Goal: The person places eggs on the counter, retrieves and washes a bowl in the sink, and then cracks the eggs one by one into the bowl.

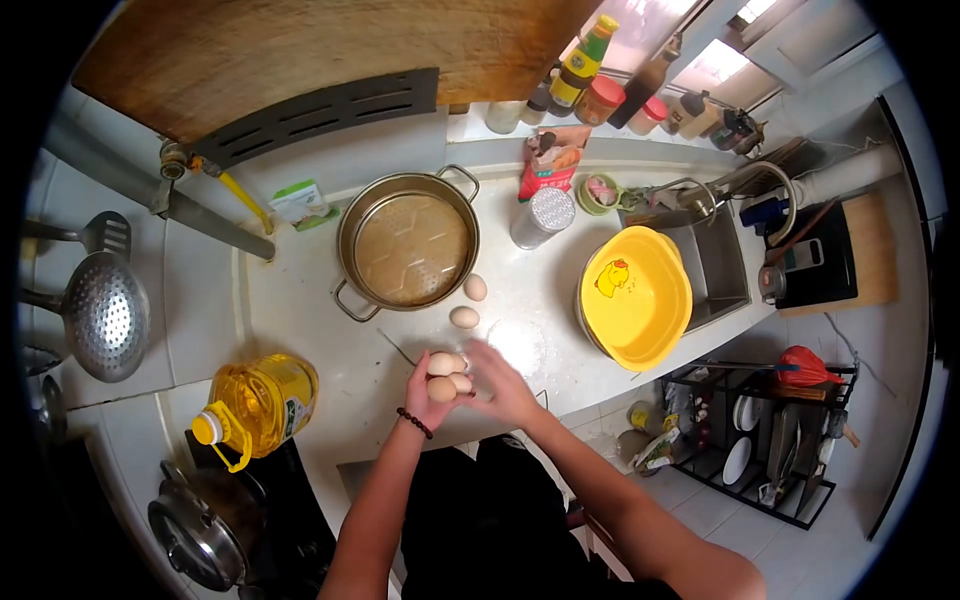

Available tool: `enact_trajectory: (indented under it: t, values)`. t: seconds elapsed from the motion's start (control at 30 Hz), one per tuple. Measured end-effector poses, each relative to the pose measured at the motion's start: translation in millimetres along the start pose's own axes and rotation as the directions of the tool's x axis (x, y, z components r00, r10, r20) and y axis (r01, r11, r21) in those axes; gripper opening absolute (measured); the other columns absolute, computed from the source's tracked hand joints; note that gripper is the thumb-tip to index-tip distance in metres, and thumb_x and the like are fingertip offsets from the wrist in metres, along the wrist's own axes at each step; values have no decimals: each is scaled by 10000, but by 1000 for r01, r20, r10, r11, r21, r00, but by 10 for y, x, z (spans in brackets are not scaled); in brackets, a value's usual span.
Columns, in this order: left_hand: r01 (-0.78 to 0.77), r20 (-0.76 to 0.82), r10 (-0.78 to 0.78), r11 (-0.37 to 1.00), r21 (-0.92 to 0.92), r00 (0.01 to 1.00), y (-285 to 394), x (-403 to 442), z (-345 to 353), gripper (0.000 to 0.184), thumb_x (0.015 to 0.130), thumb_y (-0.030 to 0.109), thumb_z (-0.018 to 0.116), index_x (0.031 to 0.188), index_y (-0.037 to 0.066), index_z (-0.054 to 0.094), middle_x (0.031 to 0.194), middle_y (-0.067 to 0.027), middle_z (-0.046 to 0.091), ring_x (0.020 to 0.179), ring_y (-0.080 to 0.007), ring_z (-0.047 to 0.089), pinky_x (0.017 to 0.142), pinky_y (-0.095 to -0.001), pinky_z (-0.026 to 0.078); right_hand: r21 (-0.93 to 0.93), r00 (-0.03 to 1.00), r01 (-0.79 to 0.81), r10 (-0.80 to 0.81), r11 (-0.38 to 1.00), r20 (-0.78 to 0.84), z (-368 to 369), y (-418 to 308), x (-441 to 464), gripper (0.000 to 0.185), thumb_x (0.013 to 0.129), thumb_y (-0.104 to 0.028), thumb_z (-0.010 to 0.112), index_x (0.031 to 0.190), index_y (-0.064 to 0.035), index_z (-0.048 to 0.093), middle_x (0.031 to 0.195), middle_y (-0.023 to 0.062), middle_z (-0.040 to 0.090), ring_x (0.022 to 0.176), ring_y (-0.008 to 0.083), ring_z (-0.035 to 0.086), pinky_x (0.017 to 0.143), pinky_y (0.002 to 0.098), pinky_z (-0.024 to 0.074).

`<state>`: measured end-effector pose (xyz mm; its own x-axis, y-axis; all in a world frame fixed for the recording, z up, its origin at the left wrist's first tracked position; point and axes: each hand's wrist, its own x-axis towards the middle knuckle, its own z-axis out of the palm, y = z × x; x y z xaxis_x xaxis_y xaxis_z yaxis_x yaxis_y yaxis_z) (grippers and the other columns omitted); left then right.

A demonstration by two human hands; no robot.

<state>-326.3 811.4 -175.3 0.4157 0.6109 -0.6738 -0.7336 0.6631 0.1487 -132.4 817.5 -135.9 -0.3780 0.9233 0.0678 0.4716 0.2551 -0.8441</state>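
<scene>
Several light brown eggs point(442, 389) rest in my left hand point(428, 395), which is cupped around them above the counter's front edge. My right hand point(502, 388) is right beside these eggs, its fingers apart and slightly blurred; whether it touches them I cannot tell. Two more eggs lie on the white counter: one egg point(475, 288) by the pot's side and another egg point(464, 317) a little nearer to me. A wide two-handled metal pot point(347, 243) stands without a lid just beyond them. A thin dark stick-like thing point(397, 347) lies left of my hands.
To the right, a yellow basin point(640, 300) stands beside the sink point(722, 265). A metal canister point(543, 218), a red packet point(550, 170) and a green bowl point(598, 196) are at the back. An oil jug point(262, 403) stands at left. Bottles point(583, 65) line the sill.
</scene>
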Motion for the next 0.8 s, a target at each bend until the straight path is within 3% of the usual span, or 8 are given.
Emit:
enact_trajectory:
  t: [0.07,0.13,0.3,0.43,0.5,0.57,0.8]
  values:
    - [11,-32,-10,999,51,999,21,-14,53,522,1069,593,432,1308,154,580,1283,-99,654,1208,-307,626,991,-557,517,-64,988,136,-131,989,78,53,-168,5,633,808,-229,859,1369,-77,610,1523,203,497,1285,402,594,1060,471,519]
    - [51,-13,-50,995,82,999,-76,131,11,576,1075,588,407,1341,107,579,1292,-128,654,1234,-311,627,1037,-562,508,-93,994,90,-84,992,74,64,-120,-52,593,810,-223,852,1337,-76,625,1499,196,514,1265,401,600,1046,461,525]
    - [67,-130,-36,968,242,991,-228,200,190,546,1081,553,440,1357,101,570,1294,-92,659,1160,-229,669,978,-398,552,-129,998,41,-33,991,60,44,1,-54,550,801,-207,846,1291,-67,639,1465,186,544,1243,409,601,1029,450,529]
    - [36,-160,17,946,323,987,-406,510,-36,558,1077,567,438,1375,112,561,1294,-89,660,1148,-229,675,939,-401,573,-23,996,-31,33,999,84,4,175,-82,535,802,-186,849,1279,-64,640,1474,171,551,1269,410,591,1047,448,524]
    - [72,-180,-3,924,375,984,-441,593,-73,555,1042,609,483,1412,198,527,1248,-53,655,1108,-198,683,787,-394,600,7,994,-60,59,998,88,-10,224,-100,534,802,-180,852,1280,-70,641,1480,165,550,1277,411,587,1057,448,521]
    - [89,-179,-14,904,419,984,-453,639,-8,568,1042,615,472,1419,193,523,1250,-52,655,1098,-197,687,769,-395,602,85,972,-182,166,980,168,-74,279,-89,527,810,-179,860,1284,-93,647,1505,150,534,1305,395,576,1072,438,517]
    - [105,-157,-20,821,561,987,-546,798,-61,610,1043,655,416,1410,186,544,1276,-55,659,1063,-204,709,755,-386,607,167,974,-117,80,979,214,-166,521,-134,534,819,-203,882,1309,-129,683,1529,152,503,1371,360,531,1066,434,520]
